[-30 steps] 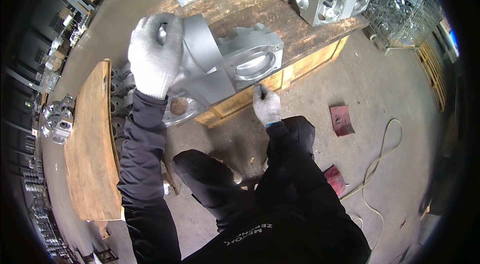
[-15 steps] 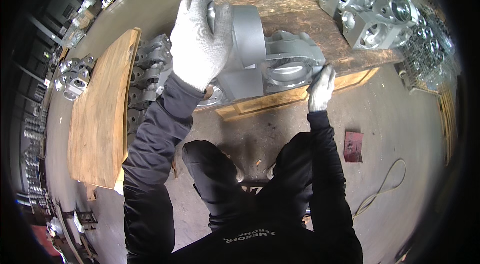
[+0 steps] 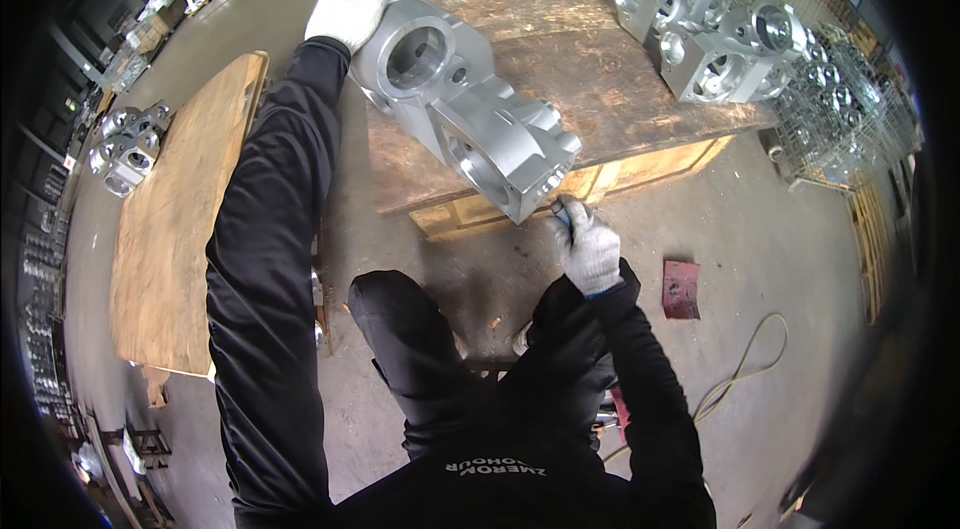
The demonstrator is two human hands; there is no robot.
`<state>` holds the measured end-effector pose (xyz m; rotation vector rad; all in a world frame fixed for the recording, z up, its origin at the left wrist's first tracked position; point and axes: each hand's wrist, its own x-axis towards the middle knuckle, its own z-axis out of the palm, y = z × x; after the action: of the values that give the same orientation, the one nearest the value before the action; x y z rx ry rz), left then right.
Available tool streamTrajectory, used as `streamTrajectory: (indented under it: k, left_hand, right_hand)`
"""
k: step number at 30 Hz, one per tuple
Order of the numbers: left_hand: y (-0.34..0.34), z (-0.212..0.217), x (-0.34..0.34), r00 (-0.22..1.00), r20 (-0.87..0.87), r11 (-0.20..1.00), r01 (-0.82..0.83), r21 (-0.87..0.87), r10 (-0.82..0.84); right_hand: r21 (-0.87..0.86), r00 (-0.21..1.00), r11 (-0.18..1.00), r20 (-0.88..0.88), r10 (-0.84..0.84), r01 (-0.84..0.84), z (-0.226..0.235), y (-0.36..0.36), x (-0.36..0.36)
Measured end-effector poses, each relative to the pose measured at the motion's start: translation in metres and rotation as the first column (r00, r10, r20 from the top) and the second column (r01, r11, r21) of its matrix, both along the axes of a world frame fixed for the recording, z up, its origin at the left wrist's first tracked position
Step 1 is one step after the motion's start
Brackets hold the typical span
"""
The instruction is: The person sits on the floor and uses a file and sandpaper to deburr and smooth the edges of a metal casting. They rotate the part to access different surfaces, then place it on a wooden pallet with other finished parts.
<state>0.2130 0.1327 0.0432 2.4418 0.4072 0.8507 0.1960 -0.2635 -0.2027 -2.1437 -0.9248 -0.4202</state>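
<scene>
Left hand [image 3: 352, 7] on silver casting [image 3: 482, 111], crossing bench edge [image 3: 660, 142], tabletop [image 3: 575, 64] stretching right

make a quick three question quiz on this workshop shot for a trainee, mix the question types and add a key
1. Multiple choice: where is the left hand relative to the large silver casting?
A) at its far left end
B) at the end nearest the knees
C) well away from it

2. True or false: the flat red sheet nearest the wooden workbench lies on the floor.

3. Short answer: which hand is nearer the loop of pale cord?

Key: 1 A; 2 true; 3 the right hand.
</scene>
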Motion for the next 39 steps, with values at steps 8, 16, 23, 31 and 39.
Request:
streamTrajectory:
  k: [8,16,23,31,39]
  left_hand:
    - [0.002,-0.001,0.001,0.999,-0.011,0.998,-0.049,-0.030,0.049]
    - [0.003,-0.006,0.002,0.997,0.071,0.998,0.034,-0.060,-0.030]
    - [-0.005,-0.005,0.001,0.996,0.085,0.999,-0.034,-0.003,0.034]
    - [-0.003,-0.004,-0.001,0.998,0.049,0.999,0.026,-0.024,-0.025]
    - [0.004,-0.004,-0.001,0.997,0.034,0.997,0.076,-0.006,-0.076]
  right_hand:
    - [-0.263,0.976,0.961,0.218,-0.030,0.088,0.036,-0.011,0.048]
    - [-0.102,0.992,0.989,-0.053,-0.110,0.105,-0.004,0.001,0.045]
    - [-0.098,0.890,0.995,-0.454,-0.052,0.008,0.009,0.020,-0.006]
    - [-0.275,0.901,0.932,-0.421,0.104,-0.237,0.102,0.006,0.027]
    - [-0.058,0.754,0.988,-0.653,0.073,-0.145,0.065,-0.025,0.099]
